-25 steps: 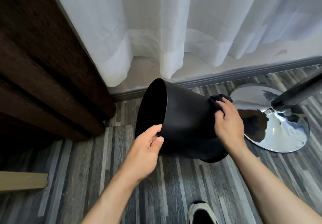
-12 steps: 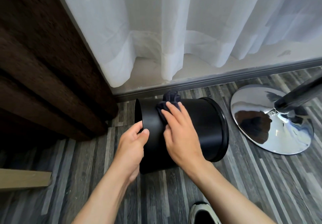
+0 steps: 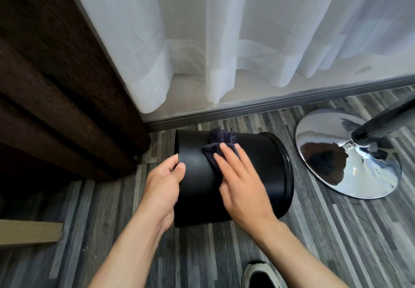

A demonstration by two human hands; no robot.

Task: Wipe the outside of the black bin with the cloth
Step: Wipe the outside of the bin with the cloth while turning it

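Currently: right hand point(image 3: 241, 184) fingers point(image 3: 224, 164) flat, slightly spread, pressing dark cloth point(image 3: 219, 144) onto upper wall of black bin point(image 3: 258, 164). Left hand point(image 3: 162, 180) fingers curled over the bin's left end. Bin lies sideways on striped floor point(image 3: 336, 231), near chrome base point(image 3: 348, 157).

Smooth black bin point(image 3: 251, 175), soft cloth point(image 3: 221, 140), mirror-polished chrome base point(image 3: 332, 175)

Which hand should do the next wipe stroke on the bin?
Right. The right hand already presses the cloth flat on the bin wall. The left hand grips the open rim, steadying the bin on its side.
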